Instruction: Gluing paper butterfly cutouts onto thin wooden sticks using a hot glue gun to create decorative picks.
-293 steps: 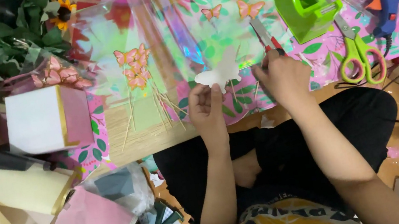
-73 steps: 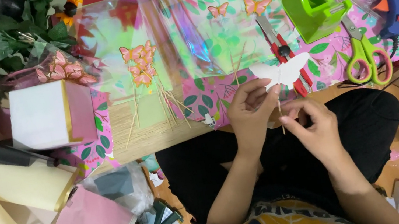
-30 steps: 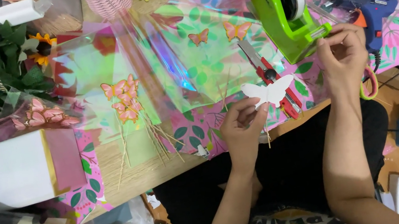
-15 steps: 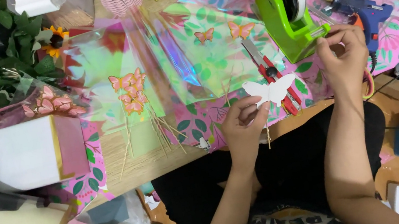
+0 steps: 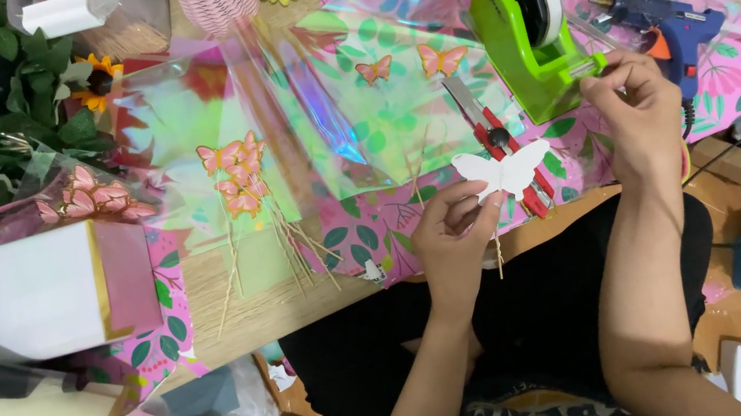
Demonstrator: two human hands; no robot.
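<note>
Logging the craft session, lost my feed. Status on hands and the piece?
Left hand pinching white paper butterfly with thin stick. Right hand at green tape dispenser, fingertips on its front edge. Red cutter lies under butterfly.

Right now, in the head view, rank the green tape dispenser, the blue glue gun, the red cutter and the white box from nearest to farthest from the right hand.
1. Green tape dispenser: touching the right hand, at its fingertips.
2. Blue glue gun: just beyond, above the hand.
3. Red cutter: on the mat, toward the left hand.
4. White box: far across, at the table's left edge.
</note>
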